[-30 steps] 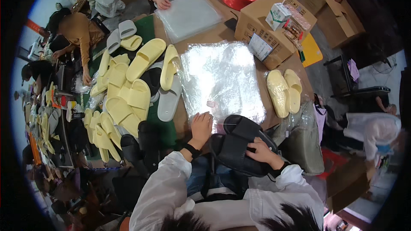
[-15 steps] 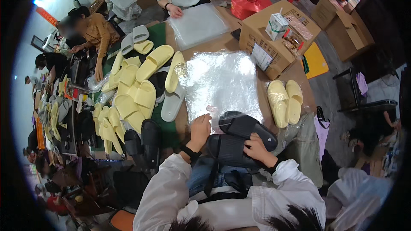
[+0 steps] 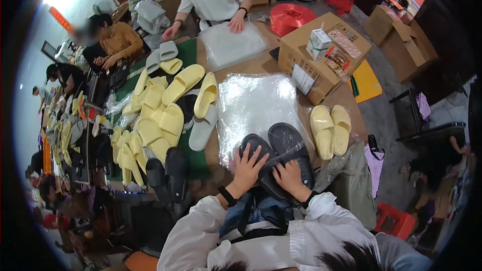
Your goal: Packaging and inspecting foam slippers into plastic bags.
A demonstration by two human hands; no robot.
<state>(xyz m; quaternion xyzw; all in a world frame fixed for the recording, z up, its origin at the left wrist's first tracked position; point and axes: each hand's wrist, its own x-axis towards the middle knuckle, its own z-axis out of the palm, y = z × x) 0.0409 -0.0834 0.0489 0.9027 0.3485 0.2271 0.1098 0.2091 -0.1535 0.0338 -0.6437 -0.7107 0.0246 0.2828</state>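
Note:
In front of me a pair of black slide slippers [image 3: 287,139] lies toes away from me, their front parts on or inside a clear plastic bag [image 3: 255,101]. My left hand [image 3: 246,169] rests on the left slipper with its fingers spread, near the bag's near edge. My right hand [image 3: 291,176] is bent over the inner sides of both slippers and grips them; the undersides of its fingers are hidden. Glare makes it hard to see how far the film covers the slippers.
Yellow slippers [image 3: 155,133] pile up at left, with two black slippers [image 3: 175,170] nearer me. At right lie bagged yellow slippers [image 3: 329,130]; behind them stands a carton [image 3: 314,45]. Across the table a person touches a stack of clear bags [image 3: 233,47]. Red twine [image 3: 291,19] sits beyond.
The black slippers have turned from crosswise to pointing away from me, against the bag. My left hand has moved from the bag's edge onto the left slipper, fingers spreading. The person opposite has shifted hands.

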